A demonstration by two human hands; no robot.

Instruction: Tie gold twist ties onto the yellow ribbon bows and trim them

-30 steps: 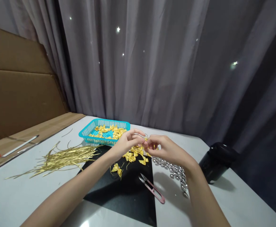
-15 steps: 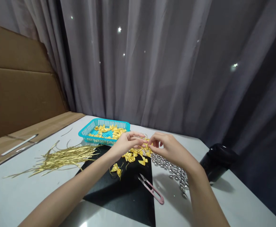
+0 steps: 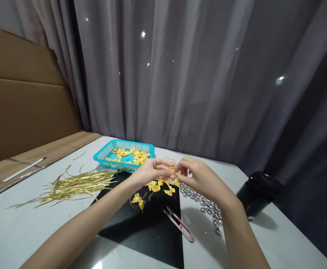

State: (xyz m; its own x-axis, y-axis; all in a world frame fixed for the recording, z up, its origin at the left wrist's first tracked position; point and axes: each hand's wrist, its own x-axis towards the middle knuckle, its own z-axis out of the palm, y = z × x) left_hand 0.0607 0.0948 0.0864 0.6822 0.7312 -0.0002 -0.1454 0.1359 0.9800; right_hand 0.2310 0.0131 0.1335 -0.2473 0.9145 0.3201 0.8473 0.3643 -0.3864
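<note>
My left hand point(image 3: 154, 170) and my right hand point(image 3: 193, 172) meet fingertip to fingertip above the pile of yellow ribbon bows point(image 3: 155, 185). Thumb and fingers of each are pinched together, and what lies between them is too small and covered to name. One yellow bow with thin gold ties point(image 3: 138, 201) rests apart on the black mat point(image 3: 141, 231). Silver beads point(image 3: 208, 205) are spread under and beside my right hand. Nearer to me lie pink-handled thread snips point(image 3: 180, 224), blades pointing away.
A turquoise basket point(image 3: 101, 164) holding more bows stands behind my left hand. Gold twist ties point(image 3: 79, 185) lie in a bundle at the left. A black cylindrical object point(image 3: 257, 192) stands right of the beads. Cardboard point(image 3: 25, 112) rises at the left, and a grey curtain point(image 3: 163, 93) hangs behind.
The fingertips of both hands have shifted slightly and come closer together, still pinched. The things on the table have stayed put.
</note>
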